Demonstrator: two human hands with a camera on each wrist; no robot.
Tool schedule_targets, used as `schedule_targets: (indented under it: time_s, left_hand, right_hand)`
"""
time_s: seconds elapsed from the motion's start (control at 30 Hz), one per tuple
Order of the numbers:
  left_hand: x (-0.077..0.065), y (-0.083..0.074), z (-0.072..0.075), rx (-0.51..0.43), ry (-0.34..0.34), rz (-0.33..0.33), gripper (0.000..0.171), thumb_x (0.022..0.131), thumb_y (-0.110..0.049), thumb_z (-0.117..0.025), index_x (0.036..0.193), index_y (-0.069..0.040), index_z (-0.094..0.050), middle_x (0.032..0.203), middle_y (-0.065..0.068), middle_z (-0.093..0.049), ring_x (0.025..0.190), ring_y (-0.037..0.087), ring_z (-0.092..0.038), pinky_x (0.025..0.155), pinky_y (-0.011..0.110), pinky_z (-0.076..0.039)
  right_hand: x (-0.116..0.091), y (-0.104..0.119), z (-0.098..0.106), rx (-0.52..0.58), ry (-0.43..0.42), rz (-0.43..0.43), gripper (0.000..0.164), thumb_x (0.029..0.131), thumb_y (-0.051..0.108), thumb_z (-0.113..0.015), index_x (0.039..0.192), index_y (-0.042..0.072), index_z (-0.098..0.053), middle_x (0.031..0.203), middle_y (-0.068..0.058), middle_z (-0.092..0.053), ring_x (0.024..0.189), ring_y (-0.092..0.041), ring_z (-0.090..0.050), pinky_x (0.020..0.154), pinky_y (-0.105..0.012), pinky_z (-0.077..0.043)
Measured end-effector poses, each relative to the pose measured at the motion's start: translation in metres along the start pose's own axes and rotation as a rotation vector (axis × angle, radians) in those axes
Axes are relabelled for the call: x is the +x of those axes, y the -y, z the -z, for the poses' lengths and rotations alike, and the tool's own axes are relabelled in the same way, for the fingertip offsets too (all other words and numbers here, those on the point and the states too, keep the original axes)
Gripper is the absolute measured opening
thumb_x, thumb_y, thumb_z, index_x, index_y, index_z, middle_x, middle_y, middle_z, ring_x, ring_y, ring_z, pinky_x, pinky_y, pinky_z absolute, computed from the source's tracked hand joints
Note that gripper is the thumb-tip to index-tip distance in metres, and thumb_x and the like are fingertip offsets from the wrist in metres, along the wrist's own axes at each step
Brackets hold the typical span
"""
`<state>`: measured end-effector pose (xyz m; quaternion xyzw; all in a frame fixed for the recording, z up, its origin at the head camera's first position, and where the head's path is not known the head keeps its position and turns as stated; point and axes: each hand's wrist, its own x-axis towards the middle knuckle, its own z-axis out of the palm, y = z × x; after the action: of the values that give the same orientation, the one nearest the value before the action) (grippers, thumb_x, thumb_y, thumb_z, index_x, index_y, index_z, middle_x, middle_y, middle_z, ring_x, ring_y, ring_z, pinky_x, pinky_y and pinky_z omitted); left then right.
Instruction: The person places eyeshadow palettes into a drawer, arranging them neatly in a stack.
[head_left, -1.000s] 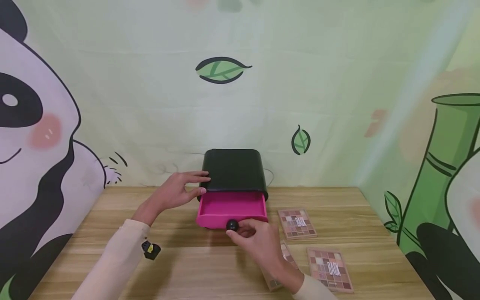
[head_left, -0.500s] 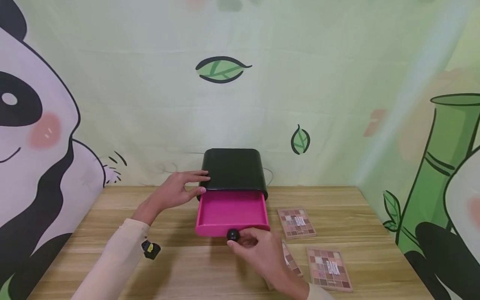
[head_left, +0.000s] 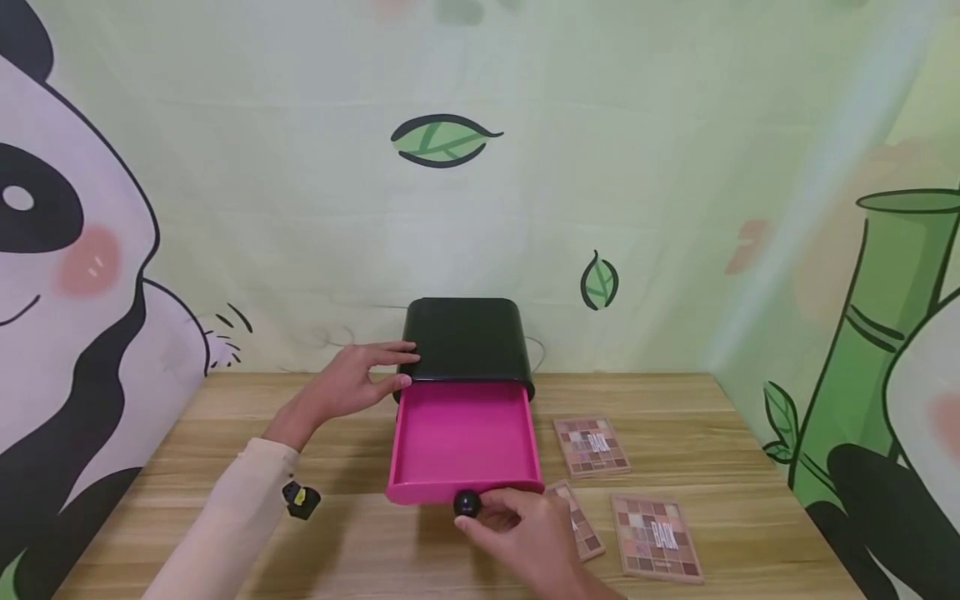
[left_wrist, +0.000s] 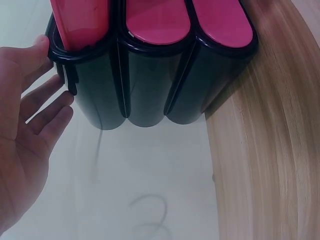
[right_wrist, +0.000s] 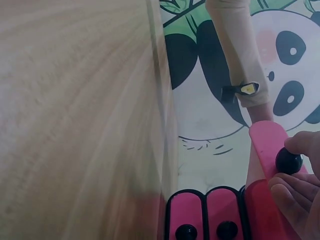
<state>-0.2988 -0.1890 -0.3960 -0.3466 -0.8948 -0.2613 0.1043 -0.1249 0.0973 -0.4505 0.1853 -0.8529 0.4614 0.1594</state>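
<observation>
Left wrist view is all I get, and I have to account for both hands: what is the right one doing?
Observer: The right hand grips the black knob of the pulled-out top drawer.
Operator: Anything lying nearby?
Observer: Three flat palettes lie on the table, to the right of the cabinet.
Operator: Do the lower drawers have anything to pull on? Only pink fronts here.
Observer: Yes, the right wrist view shows a round black pull on each.
</observation>
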Motion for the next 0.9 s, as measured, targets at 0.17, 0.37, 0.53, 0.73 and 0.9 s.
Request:
schedule_targets:
  time_s: [0.17, 0.37, 0.53, 0.73, 0.9]
  left_hand:
    - [0.0, 0.0, -0.001, -0.002, 0.002, 0.009, 0.039, 0.098, -0.031, -0.069, 0.132, -0.012, -0.071, 0.143, 0.013, -0.062, 0.131, 0.035, -0.059, 0.097, 0.051, -0.055]
    - [0.0, 0.0, -0.001, -0.006, 0.0, 0.011, 0.039, 0.099, -0.031, -0.069, 0.132, -0.012, -0.07, 0.143, 0.013, -0.062, 0.133, 0.035, -0.057, 0.1, 0.052, -0.054]
    - [0.0, 0.0, -0.001, -0.001, 0.001, 0.0, 0.039, 0.099, -0.031, -0.069, 0.133, -0.012, -0.07, 0.143, 0.013, -0.062, 0.132, 0.035, -0.058, 0.098, 0.051, -0.054]
    - [0.0, 0.001, -0.002, 0.009, 0.0, -0.009, 0.039, 0.099, -0.031, -0.068, 0.133, -0.012, -0.07, 0.143, 0.012, -0.062, 0.132, 0.034, -0.058, 0.099, 0.051, -0.054]
    - [0.0, 0.0, -0.001, 0.01, 0.001, -0.004, 0.039, 0.099, -0.031, -0.069, 0.133, -0.012, -0.07, 0.143, 0.012, -0.062, 0.132, 0.035, -0.058, 0.1, 0.052, -0.053]
  right_hand:
    - [-0.009, 0.001, 0.001, 0.026, 0.039, -0.026, 0.024, 0.081, 0.037, -0.087, 0.085, 0.014, -0.08, 0.073, 0.011, -0.073, 0.064, 0.005, -0.064, 0.057, -0.02, -0.056]
    - [-0.016, 0.001, 0.0, 0.009, 0.058, -0.074, 0.024, 0.081, 0.037, -0.087, 0.086, 0.015, -0.08, 0.073, 0.012, -0.073, 0.062, 0.005, -0.063, 0.057, -0.019, -0.055]
    - [-0.021, -0.003, -0.002, -0.024, 0.063, -0.061, 0.025, 0.081, 0.038, -0.087, 0.087, 0.014, -0.081, 0.075, 0.01, -0.074, 0.064, 0.007, -0.062, 0.057, -0.018, -0.055]
    - [-0.025, -0.007, -0.003, -0.051, 0.036, -0.002, 0.025, 0.082, 0.037, -0.087, 0.09, 0.014, -0.081, 0.078, 0.007, -0.076, 0.066, 0.006, -0.064, 0.058, -0.018, -0.056]
    - [-0.028, 0.002, 0.007, 0.0, 0.04, -0.032, 0.026, 0.083, 0.04, -0.085, 0.095, 0.017, -0.082, 0.083, 0.01, -0.077, 0.072, 0.003, -0.068, 0.062, -0.02, -0.058]
